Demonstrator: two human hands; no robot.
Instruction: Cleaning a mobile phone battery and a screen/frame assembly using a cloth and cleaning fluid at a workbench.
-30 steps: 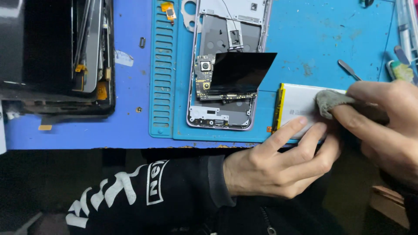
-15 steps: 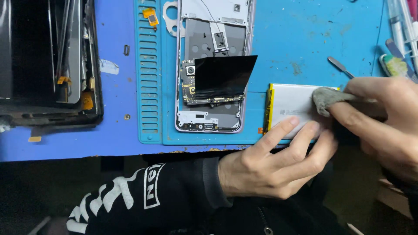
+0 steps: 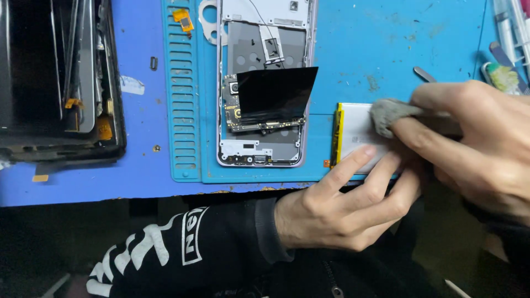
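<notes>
Hands (image 3: 342,209) on battery (image 3: 356,132), opened phone (image 3: 265,83) beside

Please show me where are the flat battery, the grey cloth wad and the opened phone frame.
flat battery (image 3: 356,132), head view, bare white face.
grey cloth wad (image 3: 386,113), head view, its middle.
opened phone frame (image 3: 265,152), head view, lower part.

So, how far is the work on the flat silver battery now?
Done: the opened phone frame lies without its flat silver battery. In hand: the left hand steadies the battery while the right hand presses a grey wad on it. Left: the battery is not yet back in the frame.
</notes>
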